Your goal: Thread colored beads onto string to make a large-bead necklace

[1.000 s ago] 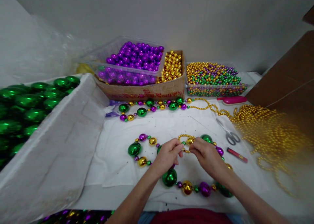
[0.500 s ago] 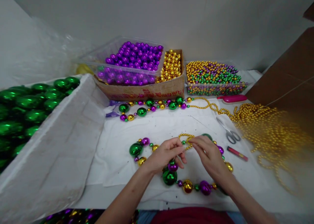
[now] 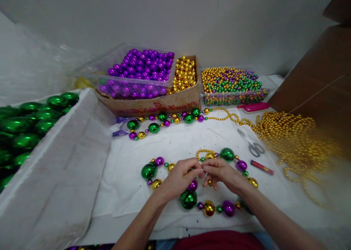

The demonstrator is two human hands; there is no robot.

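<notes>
My left hand (image 3: 184,175) and my right hand (image 3: 223,172) meet fingertip to fingertip over a large bead necklace (image 3: 228,208) of green, purple and gold balls. Both are closed in a pinch at the spot where the necklace's ends come together. A small pale bit, which looks like string, shows between the fingers; the exact grip is hidden. Below my right fingers is a small gold bead (image 3: 210,182). Just beyond my hands lies a loop of small gold beads (image 3: 204,151). The necklace rests on a white cloth (image 3: 128,195).
Behind lie a second bead strand (image 3: 154,128), a tub of purple balls (image 3: 148,65), a carton (image 3: 153,105) with gold beads and a tub of mixed beads (image 3: 233,83). At right are scissors (image 3: 255,147), a red lighter (image 3: 261,167) and gold bead strings (image 3: 287,129). A foam box (image 3: 68,162) stands left.
My hands have come together, fingertips now touching; the right one moved left and down. The gold loop, held up between them before, now lies beyond them. The view has shifted slightly.
</notes>
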